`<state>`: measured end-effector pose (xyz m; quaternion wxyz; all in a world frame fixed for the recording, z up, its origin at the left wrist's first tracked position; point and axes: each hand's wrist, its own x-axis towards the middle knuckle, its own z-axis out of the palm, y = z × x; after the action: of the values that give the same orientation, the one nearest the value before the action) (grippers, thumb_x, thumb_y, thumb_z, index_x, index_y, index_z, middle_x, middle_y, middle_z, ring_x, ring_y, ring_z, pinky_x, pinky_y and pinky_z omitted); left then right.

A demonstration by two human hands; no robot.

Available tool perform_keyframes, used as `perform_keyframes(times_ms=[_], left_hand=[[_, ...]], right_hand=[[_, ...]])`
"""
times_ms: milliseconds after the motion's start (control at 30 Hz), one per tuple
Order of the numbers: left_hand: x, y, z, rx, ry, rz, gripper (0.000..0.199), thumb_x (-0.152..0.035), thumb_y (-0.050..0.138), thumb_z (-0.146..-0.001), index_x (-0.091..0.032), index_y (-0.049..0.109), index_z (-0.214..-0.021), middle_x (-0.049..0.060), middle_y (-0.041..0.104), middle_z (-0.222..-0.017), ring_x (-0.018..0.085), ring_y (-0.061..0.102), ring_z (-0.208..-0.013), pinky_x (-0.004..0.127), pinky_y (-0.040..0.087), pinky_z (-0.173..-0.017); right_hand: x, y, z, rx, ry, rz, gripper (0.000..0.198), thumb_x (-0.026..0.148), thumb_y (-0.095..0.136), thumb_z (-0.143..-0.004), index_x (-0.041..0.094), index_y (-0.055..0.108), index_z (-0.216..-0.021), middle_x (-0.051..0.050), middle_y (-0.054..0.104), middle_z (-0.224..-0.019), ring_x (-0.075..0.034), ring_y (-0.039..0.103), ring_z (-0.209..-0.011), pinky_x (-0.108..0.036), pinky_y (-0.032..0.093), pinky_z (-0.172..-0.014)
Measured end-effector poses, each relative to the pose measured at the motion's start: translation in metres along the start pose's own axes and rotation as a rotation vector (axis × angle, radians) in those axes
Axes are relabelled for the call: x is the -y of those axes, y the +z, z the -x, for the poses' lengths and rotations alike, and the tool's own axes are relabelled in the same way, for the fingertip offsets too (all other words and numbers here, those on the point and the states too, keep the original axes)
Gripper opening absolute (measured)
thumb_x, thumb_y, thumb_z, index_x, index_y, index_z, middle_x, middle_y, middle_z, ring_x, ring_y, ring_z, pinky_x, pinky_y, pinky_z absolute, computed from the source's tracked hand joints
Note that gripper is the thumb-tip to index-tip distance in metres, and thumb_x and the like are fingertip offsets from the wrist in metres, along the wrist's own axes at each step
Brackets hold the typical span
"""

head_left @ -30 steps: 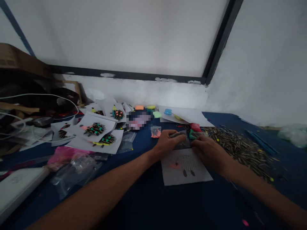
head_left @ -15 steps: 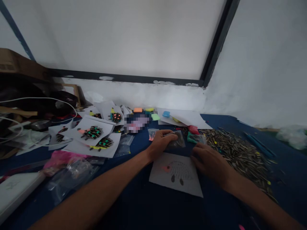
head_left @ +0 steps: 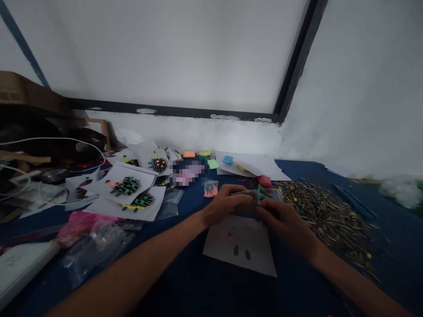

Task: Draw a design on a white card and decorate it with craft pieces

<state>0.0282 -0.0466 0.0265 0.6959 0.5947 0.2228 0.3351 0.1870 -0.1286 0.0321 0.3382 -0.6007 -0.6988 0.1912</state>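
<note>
Dark-filled clear bag (head_left: pixel 245 210): between the two sets of fingers, just above the paper's far edge.
Left hand (head_left: pixel 227 204): thumb and fingers closed together on the bag, holding its left part.
Right hand (head_left: pixel 286 219): thumb and forefinger nearly together at the bag's right edge; whether they pinch it, I cannot tell.
Change: half a second ago the right fingers were apart from the bag; now they have met its edge, so both hands are at the bag.
Drawing paper (head_left: pixel 239 259): nearer the wearer than both sets of fingers, with a dotted outline and two dark oval pieces.
Green packet (head_left: pixel 265 193): just beyond the right fingertips.
Seed-like heap (head_left: pixel 327 215): right of the right fingers.
Coral packet (head_left: pixel 210 189): left of the left fingers, just beside that hand.
Decorated sheets (head_left: pixel 150 212): well left of the left fingers.
</note>
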Motion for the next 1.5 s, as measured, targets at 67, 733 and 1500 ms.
perform_keyframes(times_ms=[67, 733, 1500], left_hand=[[0.0, -0.001, 0.0, 0.026, 0.01, -0.018, 0.02, -0.031, 0.068, -0.07, -0.012, 0.062, -0.07, -0.001, 0.052, -0.063, 0.007, 0.045, -0.057, 0.021, 0.032, -0.054], [0.0, -0.006, 0.0, 0.07, 0.104, -0.162, 0.037, -0.047, 0.062, -0.077, -0.013, 0.055, -0.065, -0.004, 0.041, -0.056, 0.006, 0.036, -0.05, 0.021, 0.024, -0.047], [-0.003, -0.001, 0.001, 0.059, 0.089, -0.114, 0.017, -0.028, 0.062, -0.077, -0.012, 0.063, -0.071, 0.0, 0.053, -0.064, 0.008, 0.045, -0.058, 0.02, 0.032, -0.053]], right_hand=[[0.0, -0.001, 0.0, -0.037, 0.007, -0.036, 0.031, 0.041, 0.048, -0.086, 0.02, 0.053, -0.064, 0.003, 0.048, -0.054, -0.012, 0.045, -0.052, -0.024, 0.033, -0.048], [0.014, -0.01, 0.0, -0.199, 0.102, -0.27, 0.032, 0.052, 0.066, -0.07, 0.02, 0.062, -0.075, -0.003, 0.061, -0.065, -0.015, 0.056, -0.056, -0.026, 0.046, -0.049], [0.001, -0.009, 0.002, -0.058, 0.167, -0.252, 0.03, 0.047, 0.055, -0.074, 0.019, 0.064, -0.079, 0.001, 0.058, -0.053, -0.015, 0.058, -0.049, -0.027, 0.045, -0.048]])
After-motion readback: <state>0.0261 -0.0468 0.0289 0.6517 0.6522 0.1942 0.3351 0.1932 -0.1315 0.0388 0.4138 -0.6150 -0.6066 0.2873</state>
